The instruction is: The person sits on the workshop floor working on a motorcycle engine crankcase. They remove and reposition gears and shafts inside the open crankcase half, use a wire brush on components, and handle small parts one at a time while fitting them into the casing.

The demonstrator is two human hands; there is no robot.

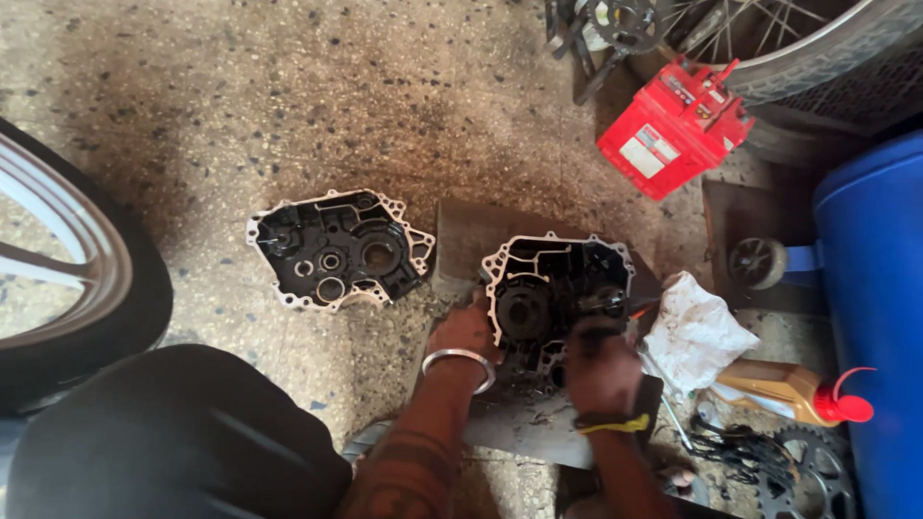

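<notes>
A dark engine crankcase half [558, 288] with a pale gasket rim lies on a flat board [471, 235] on the floor. My left hand [468, 332], with a metal bangle on its wrist, rests against the case's left edge. My right hand [598, 365], a yellow band at the wrist, is closed over a dark part at the case's lower right; what it grips is hidden by the fingers. A second crankcase half [336, 250] lies apart on the floor to the left.
A red battery [673, 130] and a spoked wheel [769, 38] lie at the back right. A blue drum [870, 308], a white rag [694, 332], an oil bottle with red cap [793, 389] and a sprocket with chain [808, 476] crowd the right. A tyre [87, 279] stands left.
</notes>
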